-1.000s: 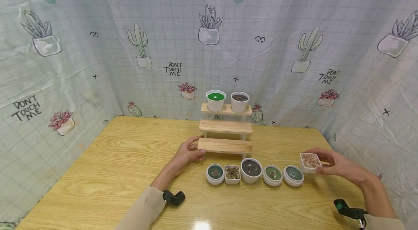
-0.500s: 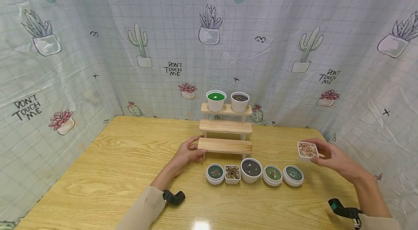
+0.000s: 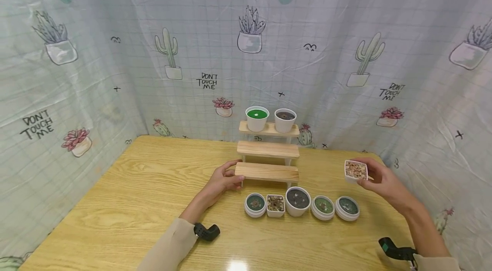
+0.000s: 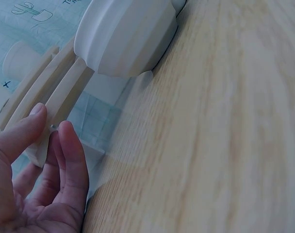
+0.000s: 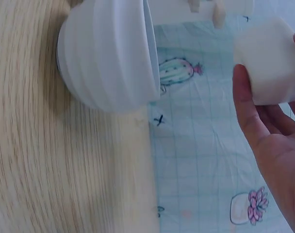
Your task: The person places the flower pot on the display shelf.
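Note:
My right hand [image 3: 382, 181] grips a small square white pot [image 3: 355, 170] of pinkish gravel, held above the table at the right. In the right wrist view, thumb and fingers are round the pot's [image 5: 271, 60] sides. My left hand [image 3: 223, 182] pinches the left end of the lowest step [image 3: 267, 172] of a three-tier wooden stand. The left wrist view has the thumb on top of this step [image 4: 65, 94] and fingers beneath. On the top tier stand two round white pots, one with a green fill [image 3: 256, 119], one with a dark fill [image 3: 285, 121].
A row of pots lies before the stand: a ribbed round pot [image 3: 255, 205], a square gravel pot [image 3: 275, 206], a taller dark-filled pot [image 3: 297, 201] and two low pots, one green [image 3: 323, 208], one blue-green [image 3: 347, 209]. A printed curtain [image 3: 292, 61] hangs behind the table [image 3: 153, 185].
My right hand has carried the square pot upward in view and to the left, toward the stand. My left hand keeps its hold on the step. The head view has shifted slightly.

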Available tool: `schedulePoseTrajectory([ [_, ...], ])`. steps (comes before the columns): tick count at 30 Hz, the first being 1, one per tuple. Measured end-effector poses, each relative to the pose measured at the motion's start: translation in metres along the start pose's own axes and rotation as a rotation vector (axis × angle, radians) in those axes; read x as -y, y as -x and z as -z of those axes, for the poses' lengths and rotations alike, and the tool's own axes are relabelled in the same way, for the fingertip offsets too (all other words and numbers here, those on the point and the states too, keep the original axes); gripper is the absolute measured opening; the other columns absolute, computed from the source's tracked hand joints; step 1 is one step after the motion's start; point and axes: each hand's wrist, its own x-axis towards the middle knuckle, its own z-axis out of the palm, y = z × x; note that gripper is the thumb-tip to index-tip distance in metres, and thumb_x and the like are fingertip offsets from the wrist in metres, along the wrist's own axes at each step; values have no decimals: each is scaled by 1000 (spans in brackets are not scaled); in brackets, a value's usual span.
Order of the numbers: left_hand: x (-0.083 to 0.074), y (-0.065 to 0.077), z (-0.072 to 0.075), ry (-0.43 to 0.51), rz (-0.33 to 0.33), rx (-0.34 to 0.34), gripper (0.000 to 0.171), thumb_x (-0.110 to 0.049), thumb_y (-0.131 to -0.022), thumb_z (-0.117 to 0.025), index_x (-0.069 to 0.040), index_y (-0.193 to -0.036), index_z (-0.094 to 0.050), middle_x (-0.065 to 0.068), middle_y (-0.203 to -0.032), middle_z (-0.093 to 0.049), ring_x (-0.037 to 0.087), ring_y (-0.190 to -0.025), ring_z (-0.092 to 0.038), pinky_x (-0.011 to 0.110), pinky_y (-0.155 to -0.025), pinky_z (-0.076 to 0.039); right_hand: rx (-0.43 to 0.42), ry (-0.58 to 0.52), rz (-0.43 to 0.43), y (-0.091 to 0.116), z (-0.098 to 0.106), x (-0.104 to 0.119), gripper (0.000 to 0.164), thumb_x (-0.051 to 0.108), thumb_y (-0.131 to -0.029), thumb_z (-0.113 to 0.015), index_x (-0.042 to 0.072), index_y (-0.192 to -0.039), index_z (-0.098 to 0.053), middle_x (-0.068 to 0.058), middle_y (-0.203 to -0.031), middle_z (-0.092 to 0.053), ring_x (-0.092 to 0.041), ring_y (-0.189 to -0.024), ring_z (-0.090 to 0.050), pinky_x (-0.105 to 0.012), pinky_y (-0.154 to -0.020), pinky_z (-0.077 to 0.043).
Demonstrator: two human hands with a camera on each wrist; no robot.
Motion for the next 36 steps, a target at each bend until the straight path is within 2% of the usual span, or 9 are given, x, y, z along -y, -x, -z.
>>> schedulePoseTrajectory([
  [7,0,1,-1,4,-3,1,78,-10,-94,-76,-11,-160,-34,3,-92,-65,14,-78,-68,34,-82,-65,-45,-2,-14,-6,-10,8,48,-7,-101,-55,0,-148,-46,11,-121,-62,-1,-102,-65,-19,-78,-57],
  [15,0,0,-1,10,2,-10,76,-10,-94,-76,-14,-159,-37,3,-90,-65,14,-77,-68,34,-82,-65,-37,-41,-77,-21,-17,13,45,0,-104,-54,4,-149,-46,13,-120,-63,-2,-102,-65,-19,-80,-57],
  [24,-1,1,-1,14,0,4,76,-8,-95,-75,-12,-159,-36,3,-91,-65,13,-77,-67,33,-81,-65,-53,85,-120,-44,-24,28,50,11,-104,-61,-3,-148,-44,18,-118,-62,1,-102,-65,-21,-78,-58],
  [36,-2,1,-2,26,-4,4,76,-7,-95,-74,-9,-160,-34,4,-95,-67,14,-77,-67,33,-79,-65,-13,69,-120,-72,-36,42,54,12,-100,-67,-6,-146,-45,9,-117,-63,-2,-102,-66,-24,-79,-60],
])
